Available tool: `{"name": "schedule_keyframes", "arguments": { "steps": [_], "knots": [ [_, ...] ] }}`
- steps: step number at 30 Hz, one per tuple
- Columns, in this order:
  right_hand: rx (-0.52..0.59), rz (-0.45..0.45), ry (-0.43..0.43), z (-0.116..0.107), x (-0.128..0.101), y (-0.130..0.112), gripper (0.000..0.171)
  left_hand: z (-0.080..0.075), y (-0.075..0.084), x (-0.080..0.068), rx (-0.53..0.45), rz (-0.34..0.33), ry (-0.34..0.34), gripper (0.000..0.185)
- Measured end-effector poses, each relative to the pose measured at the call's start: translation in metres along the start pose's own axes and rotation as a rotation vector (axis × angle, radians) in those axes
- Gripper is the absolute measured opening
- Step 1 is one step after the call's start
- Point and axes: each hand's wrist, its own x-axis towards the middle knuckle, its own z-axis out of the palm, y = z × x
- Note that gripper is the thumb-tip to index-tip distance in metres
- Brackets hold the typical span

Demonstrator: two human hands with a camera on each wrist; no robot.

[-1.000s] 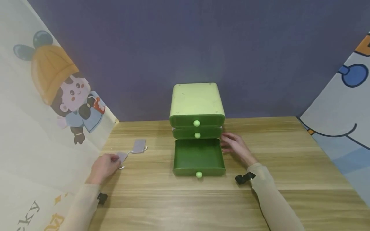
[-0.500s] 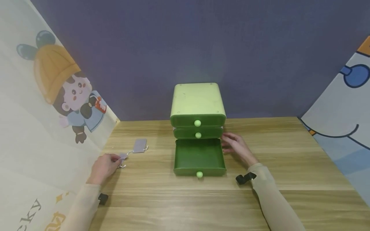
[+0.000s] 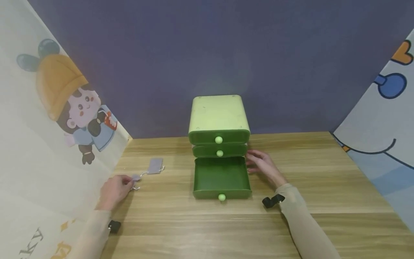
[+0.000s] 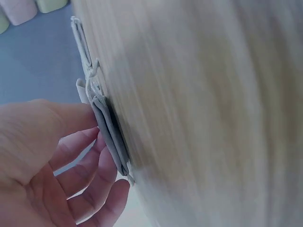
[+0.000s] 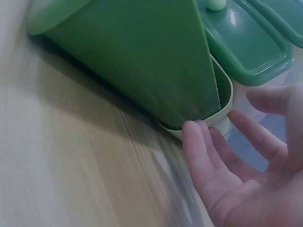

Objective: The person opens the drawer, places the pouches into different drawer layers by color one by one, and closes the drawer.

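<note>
In the head view my left hand pinches a small grey drawstring pouch low at the table's left side. The left wrist view shows that pouch doubled over between thumb and fingers, its white cord trailing. A second grey pouch lies flat just beyond it. My right hand is at the right side of a green drawer cabinet. Seen from the right wrist, its fingertips touch the pale casing edge beside the lowest drawer. That drawer is pulled out, with nothing visible inside.
Above the pulled-out drawer, the middle drawer and top drawer are pushed in. A dark wall stands behind the cabinet. Printed panels flank the wooden table on both sides.
My left fingers have bent the pouch, so less of its flat face shows than before. My right hand stays against the cabinet. The head view has shifted slightly.
</note>
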Motion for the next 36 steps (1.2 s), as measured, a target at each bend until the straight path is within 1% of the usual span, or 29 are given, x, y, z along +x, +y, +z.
{"name": "schedule_keyframes", "arguments": {
  "steps": [3,8,14,17,22,28,30,36],
  "knots": [
    [-0.012,-0.004,-0.004,0.001,0.0,0.0,0.064,-0.001,-0.002,-0.001,-0.001,-0.002,0.003,0.023],
    [-0.007,-0.01,-0.003,0.001,0.0,0.001,0.063,-0.003,0.001,-0.004,-0.014,0.01,0.021,0.024],
    [-0.005,-0.012,0.002,0.0,0.001,0.003,0.062,-0.006,0.011,-0.005,-0.045,0.045,0.083,0.026],
    [-0.005,-0.006,0.004,0.0,0.001,0.003,0.063,-0.006,0.016,-0.005,-0.056,0.056,0.102,0.025],
    [0.008,0.003,0.0,0.0,0.0,0.002,0.066,-0.005,0.021,-0.006,-0.084,0.04,0.096,0.026],
    [0.028,0.022,0.002,0.001,-0.001,0.003,0.065,-0.005,0.023,-0.006,-0.122,0.032,0.089,0.029],
    [0.035,0.025,0.004,0.002,-0.001,0.003,0.064,-0.005,0.023,-0.007,-0.127,0.038,0.099,0.032],
    [0.037,0.024,0.009,0.001,0.0,0.001,0.062,-0.005,0.023,-0.007,-0.15,0.084,0.139,0.041]
  ]
}}
